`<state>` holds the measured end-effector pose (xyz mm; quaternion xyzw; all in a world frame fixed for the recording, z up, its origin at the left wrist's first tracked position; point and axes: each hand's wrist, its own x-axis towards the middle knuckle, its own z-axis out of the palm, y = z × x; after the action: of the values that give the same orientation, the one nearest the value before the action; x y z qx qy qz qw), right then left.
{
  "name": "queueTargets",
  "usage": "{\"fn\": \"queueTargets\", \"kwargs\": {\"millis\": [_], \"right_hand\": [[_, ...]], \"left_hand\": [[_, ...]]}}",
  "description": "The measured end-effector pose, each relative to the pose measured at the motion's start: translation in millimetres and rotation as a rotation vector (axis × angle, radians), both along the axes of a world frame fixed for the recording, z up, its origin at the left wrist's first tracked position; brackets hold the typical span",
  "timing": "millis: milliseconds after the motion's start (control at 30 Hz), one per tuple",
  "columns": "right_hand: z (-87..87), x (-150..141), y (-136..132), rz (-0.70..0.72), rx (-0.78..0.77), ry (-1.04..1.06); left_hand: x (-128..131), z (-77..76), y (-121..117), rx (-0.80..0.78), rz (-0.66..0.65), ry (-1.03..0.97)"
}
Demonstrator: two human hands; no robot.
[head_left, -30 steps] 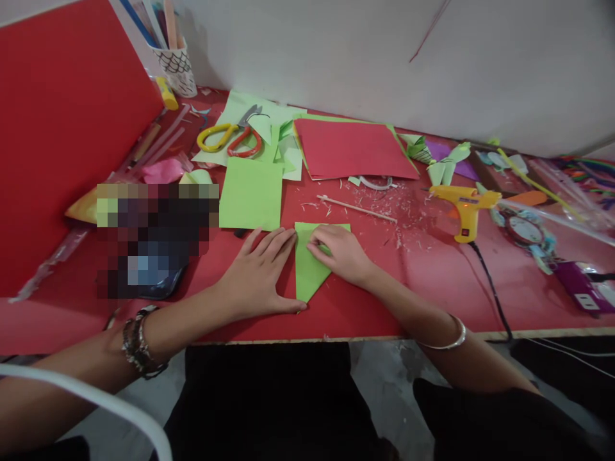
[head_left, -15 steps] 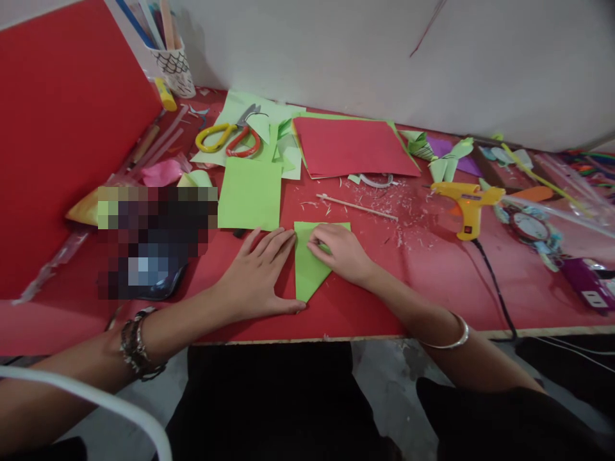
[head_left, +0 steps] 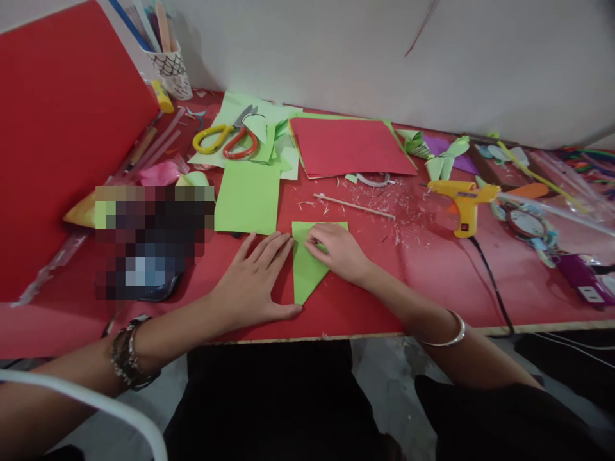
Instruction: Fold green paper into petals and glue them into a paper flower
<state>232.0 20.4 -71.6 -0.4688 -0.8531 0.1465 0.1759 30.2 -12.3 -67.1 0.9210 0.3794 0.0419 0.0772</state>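
A green paper [head_left: 307, 272], folded to a shape with a flat top edge and a pointed lower end, lies on the red tabletop. My left hand [head_left: 259, 278] rests flat beside it with fingers spread, fingertips by its left edge and thumb tip at the lower point. Curled fingers of my right hand [head_left: 339, 253] press on the paper's upper part, thumb and forefinger forming a loop; nothing shows in them. A square green paper [head_left: 247, 198] lies just beyond my left fingertips. Farther right of my right hand, a yellow glue gun [head_left: 465, 202] rests on the table.
Scissors [head_left: 225, 137] lie on pale green sheets at the back, left of a stack of red paper [head_left: 353, 146]. A thin stick [head_left: 355, 206] lies among scraps. Also here are a patterned cup [head_left: 170, 70], a blurred dark phone-like object [head_left: 161, 285] and the glue gun's cord [head_left: 494, 285].
Both hands keep nearly the same pose on and beside the folded green paper. The whole view has shifted slightly; nothing else visibly moves.
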Motion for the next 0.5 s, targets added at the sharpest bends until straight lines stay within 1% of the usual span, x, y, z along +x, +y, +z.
{"fn": "queueTargets", "kwargs": {"millis": [133,200,267,333,500], "right_hand": [[-1.1,0.5,-0.1,-0.003,0.003,0.005],[-1.3,0.4,-0.1,-0.002,-0.001,0.011],[-1.1,0.1,0.0,-0.002,-0.006,0.012],[-0.7,-0.2,-0.1,-0.004,-0.009,0.008],[-0.4,0.1,-0.3,-0.009,-0.011,-0.005]], "left_hand": [[-0.9,5.0,-2.8,0.013,-0.069,-0.015],[-2.5,7.4,-3.3,-0.005,-0.157,-0.018],[-5.2,8.9,-3.4,-0.05,-0.267,-0.009],[-8.7,9.2,-3.5,-0.094,-0.349,-0.005],[-17.8,8.1,-5.3,-0.124,-0.406,-0.012]]}}
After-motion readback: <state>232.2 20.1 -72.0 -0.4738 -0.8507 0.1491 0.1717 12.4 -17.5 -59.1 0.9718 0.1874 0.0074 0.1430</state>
